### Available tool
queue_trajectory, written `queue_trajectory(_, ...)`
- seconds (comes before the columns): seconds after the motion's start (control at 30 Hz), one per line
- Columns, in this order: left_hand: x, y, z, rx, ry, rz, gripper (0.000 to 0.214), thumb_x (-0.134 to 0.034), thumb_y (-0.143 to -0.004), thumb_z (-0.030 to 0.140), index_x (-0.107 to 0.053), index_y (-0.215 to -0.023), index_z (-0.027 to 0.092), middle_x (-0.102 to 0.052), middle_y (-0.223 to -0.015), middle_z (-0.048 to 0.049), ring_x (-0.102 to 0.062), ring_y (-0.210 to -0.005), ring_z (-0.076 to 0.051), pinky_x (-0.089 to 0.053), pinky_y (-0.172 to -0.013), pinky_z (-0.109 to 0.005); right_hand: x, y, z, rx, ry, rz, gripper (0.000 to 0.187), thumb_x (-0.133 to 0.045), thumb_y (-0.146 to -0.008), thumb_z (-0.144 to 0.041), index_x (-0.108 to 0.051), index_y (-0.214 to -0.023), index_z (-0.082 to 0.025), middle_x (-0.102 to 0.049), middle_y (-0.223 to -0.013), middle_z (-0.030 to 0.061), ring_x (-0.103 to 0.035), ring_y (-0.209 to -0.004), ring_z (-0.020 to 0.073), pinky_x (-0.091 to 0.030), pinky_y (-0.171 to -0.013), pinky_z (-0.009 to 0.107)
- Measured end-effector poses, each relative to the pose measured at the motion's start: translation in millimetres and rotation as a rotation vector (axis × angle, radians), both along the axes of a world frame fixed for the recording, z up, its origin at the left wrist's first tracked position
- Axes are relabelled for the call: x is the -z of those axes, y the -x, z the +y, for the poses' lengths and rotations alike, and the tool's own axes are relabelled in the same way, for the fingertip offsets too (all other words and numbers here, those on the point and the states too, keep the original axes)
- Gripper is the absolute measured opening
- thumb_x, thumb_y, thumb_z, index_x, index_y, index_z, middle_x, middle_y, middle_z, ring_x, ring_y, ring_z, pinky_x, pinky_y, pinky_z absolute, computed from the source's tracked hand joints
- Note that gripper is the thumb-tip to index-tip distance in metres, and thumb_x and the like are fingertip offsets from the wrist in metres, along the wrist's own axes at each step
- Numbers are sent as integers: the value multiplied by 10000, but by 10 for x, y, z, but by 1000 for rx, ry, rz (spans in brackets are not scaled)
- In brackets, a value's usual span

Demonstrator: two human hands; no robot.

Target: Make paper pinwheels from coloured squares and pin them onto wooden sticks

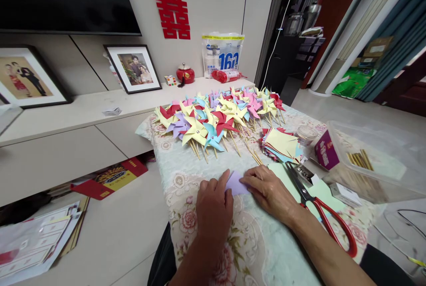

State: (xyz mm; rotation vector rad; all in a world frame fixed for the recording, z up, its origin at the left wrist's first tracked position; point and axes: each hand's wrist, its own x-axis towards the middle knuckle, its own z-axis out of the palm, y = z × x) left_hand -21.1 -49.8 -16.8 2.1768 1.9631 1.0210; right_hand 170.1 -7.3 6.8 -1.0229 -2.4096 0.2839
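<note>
A small piece of purple paper (237, 184) lies low over the flowered tablecloth, between my two hands. On its left edge, my left hand (213, 204) pinches it with thumb and forefinger; the other fingers are curled. My right hand (268, 188) grips the opposite edge, its fingertips pressed together on the paper. Whether the paper is folded or flat I cannot tell. Just beyond the hands stand many paper pinwheels (198, 131) on thin sticks. To the right of my right hand is a stack of cut coloured paper (281, 144), with red-handled scissors (313, 199) nearer me.
A clear plastic box (392, 161) holding sticks stands on the table's right, beside a small white box (346, 194) and an opened small box (304, 174). Behind, a white cabinet (83, 117) carries framed photos (135, 69), a red jar (185, 74) and a bag of cups (222, 55).
</note>
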Motion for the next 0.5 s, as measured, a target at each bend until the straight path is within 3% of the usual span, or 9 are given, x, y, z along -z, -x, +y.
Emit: queue_trajectory(0.5, -7, -2, -40, -4, -6, 37, 376, -533, -896, 111, -689, -1232, 175, -670, -840, -79, -534, -842, -285, -431, -786, -412, -11, 15, -26, -81, 61, -21, 305, -462, -969, -72, -639, -1193, -182, -679, -1033, 113, -589, -966, 237, -484, -842, 391)
